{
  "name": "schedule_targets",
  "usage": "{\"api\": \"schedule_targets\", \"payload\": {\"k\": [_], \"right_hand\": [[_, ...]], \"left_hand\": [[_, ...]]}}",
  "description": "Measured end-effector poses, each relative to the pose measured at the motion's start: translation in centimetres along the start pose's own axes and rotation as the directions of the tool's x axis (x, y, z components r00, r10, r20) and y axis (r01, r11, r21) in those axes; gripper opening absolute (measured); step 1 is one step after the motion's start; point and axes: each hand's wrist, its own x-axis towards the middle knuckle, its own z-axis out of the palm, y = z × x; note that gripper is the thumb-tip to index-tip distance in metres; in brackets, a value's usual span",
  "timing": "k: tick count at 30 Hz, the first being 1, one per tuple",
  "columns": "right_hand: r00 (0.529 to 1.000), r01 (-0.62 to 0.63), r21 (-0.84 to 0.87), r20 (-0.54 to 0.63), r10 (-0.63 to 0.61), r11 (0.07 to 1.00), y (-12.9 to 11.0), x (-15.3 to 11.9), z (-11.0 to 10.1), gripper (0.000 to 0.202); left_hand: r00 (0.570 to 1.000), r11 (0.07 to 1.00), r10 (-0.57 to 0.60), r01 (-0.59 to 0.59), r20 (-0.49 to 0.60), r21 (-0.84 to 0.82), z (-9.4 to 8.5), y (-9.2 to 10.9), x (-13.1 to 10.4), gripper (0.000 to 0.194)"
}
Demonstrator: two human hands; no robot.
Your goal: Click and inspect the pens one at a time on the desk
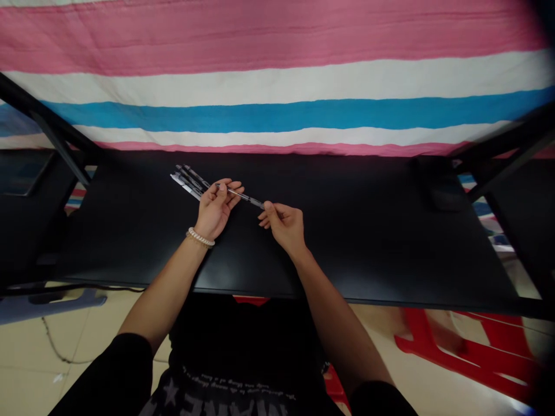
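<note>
A slim pen (243,196) with a clear barrel and a dark section is held between my two hands above the black table (368,242). My left hand (217,209), palm up with a white beaded bracelet at the wrist, pinches the pen's left end between thumb and fingers. The right end of the pen is pinched by the thumb and fingers of my right hand (282,224). Several more pens (191,182), dark and white, lie side by side on the table just beyond my left hand, which partly covers their near ends.
A striped pink, white and blue cloth (277,115) hangs behind the table's far edge. Black metal frame legs (60,144) stand at both sides. A dark flat object (437,185) lies at the table's right. A red stool (472,352) is below right, a cable (56,346) on the floor.
</note>
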Motion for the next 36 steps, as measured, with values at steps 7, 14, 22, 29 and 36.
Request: {"api": "schedule_targets", "payload": {"k": [7, 14, 22, 29, 36], "right_hand": [[0.999, 0.003, -0.037, 0.054, -0.001, 0.999, 0.3, -0.2, -0.1, 0.040], [0.995, 0.069, -0.111, 0.074, -0.060, 0.991, 0.4, -0.3, -0.1, 0.037], [0.967, 0.224, -0.237, 0.172, -0.186, 0.945, 0.5, -0.6, 0.3, 0.024], [0.953, 0.298, -0.282, 0.142, -0.267, 0.912, -0.5, -0.6, 0.2, 0.024], [0.965, 0.253, -0.321, 0.153, -0.214, 0.913, -0.5, -0.4, -0.1, 0.025]], "left_hand": [[1.000, 1.000, 0.009, -0.009, 0.009, -0.019, -0.3, -0.2, 0.1, 0.015], [0.999, 0.999, 0.001, 0.001, 0.034, -0.051, -0.1, -0.5, 0.1, 0.011], [0.988, 0.962, -0.126, 0.144, 0.090, -0.230, 1.1, 0.6, -0.6, 0.022], [0.970, 0.899, -0.233, 0.186, -0.071, -0.397, 0.3, 3.7, -0.7, 0.043], [0.980, 0.897, -0.067, -0.023, -0.188, -0.442, -2.0, 7.0, -0.5, 0.038]]}}
